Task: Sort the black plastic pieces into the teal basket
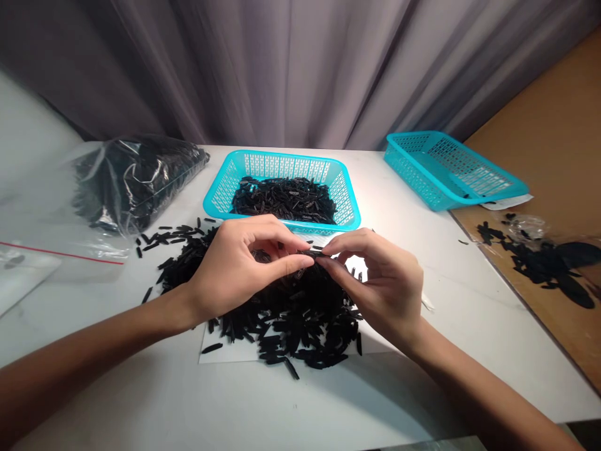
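Note:
Between my two hands is a small, thin black strip-like piece (317, 252), held level above a heap of similar pieces. My left hand (256, 254) pinches its left end with thumb and fingertips. At its right end, the thumb and fingers of my right hand (380, 266) are closed on it. Fingertips cover much of the piece, so its exact kind is unclear. Below lies the heap of loose black pieces (300, 326), partly on a white sheet (225, 355). Just behind my hands stands a turquoise basket (213, 194) holding many more such pieces.
A clear plastic bag (141, 178) full of black pieces lies at the left. Back right is another turquoise basket (422, 178). Black scraps (544, 260) and crumpled clear plastic (526, 227) lie on a brown surface at the right. A grey curtain (282, 69) hangs behind the white table (154, 401).

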